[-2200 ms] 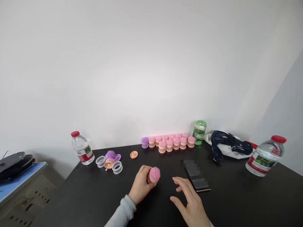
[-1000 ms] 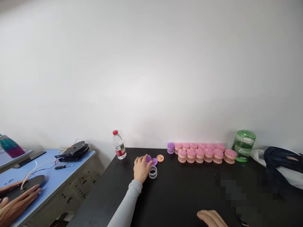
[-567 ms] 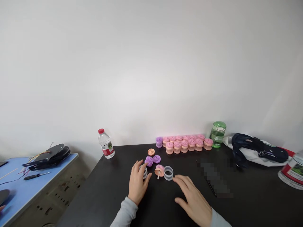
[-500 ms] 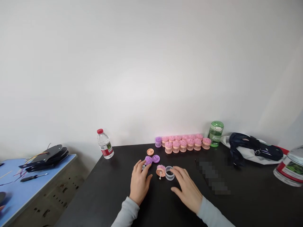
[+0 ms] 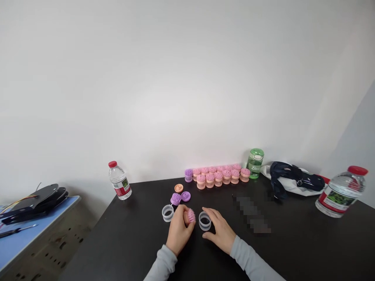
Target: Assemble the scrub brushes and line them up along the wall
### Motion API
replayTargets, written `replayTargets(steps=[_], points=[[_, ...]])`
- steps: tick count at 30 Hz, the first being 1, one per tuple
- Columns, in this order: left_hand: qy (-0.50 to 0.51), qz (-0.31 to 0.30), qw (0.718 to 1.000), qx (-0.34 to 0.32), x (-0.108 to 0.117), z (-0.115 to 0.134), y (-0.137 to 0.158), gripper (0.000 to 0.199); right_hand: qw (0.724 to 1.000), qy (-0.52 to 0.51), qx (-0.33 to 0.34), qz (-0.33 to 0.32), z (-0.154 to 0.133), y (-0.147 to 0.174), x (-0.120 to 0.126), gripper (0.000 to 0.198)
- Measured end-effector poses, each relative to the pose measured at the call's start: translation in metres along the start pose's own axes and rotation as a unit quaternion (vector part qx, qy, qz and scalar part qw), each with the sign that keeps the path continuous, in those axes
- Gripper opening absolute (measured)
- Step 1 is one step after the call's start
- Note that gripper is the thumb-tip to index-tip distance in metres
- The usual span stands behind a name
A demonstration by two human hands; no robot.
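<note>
Pinched in my left hand (image 5: 179, 231) is a round brush head with pink bristles (image 5: 191, 216), turned on its side and partly covered by the fingers. My right hand (image 5: 220, 231) has thumb and fingers spread beside a clear plastic ring (image 5: 204, 221); I cannot tell whether they touch it. Left of my left hand lies a second clear ring (image 5: 168, 213). Just beyond stand a purple bristled brush head (image 5: 176, 199), a flat purple disc (image 5: 186, 196) and a peach disc (image 5: 178, 188).
Several pink brushes (image 5: 218, 179) stand in rows along the wall, with a purple one (image 5: 188, 175) at their left end. Around the black table (image 5: 131, 242) are a green container (image 5: 255, 163), water bottles (image 5: 120, 181) and a dark strapped item (image 5: 295, 180). A blue table (image 5: 43, 230) holds a screwdriver.
My left hand has taken up the pink brush head from the table. My right hand has come close around the clear ring's right side. The camera view has shifted right.
</note>
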State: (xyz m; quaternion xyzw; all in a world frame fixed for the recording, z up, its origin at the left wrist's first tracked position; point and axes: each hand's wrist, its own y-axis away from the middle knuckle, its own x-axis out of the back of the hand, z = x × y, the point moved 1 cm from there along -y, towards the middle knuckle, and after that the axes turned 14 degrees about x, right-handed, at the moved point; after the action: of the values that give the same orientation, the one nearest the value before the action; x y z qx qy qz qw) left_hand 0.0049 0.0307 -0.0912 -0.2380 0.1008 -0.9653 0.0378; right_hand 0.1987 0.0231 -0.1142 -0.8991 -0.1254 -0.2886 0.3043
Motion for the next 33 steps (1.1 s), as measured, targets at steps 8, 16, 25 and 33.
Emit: replayTargets(steps=[8, 16, 25, 33], points=[[0.153, -0.089, 0.984, 0.027, -0.019, 0.030, 0.011, 0.052, 0.985, -0.133, 0.078, 0.080, -0.023, -0.006, 0.022, 0.061], [0.038, -0.113, 0.990, 0.070, 0.002, 0.024, 0.012, 0.050, 0.955, -0.215, -0.002, 0.205, -0.003, -0.002, 0.036, 0.036], [0.019, -0.240, 0.961, 0.138, 0.027, 0.020, 0.035, 0.049, 0.930, -0.270, -0.053, 0.245, 0.003, 0.004, 0.038, 0.041], [0.317, -0.191, 0.896, 0.245, 0.014, 0.023, 0.038, 0.049, 0.927, -0.304, 0.006, 0.218, -0.027, 0.013, 0.030, 0.042]])
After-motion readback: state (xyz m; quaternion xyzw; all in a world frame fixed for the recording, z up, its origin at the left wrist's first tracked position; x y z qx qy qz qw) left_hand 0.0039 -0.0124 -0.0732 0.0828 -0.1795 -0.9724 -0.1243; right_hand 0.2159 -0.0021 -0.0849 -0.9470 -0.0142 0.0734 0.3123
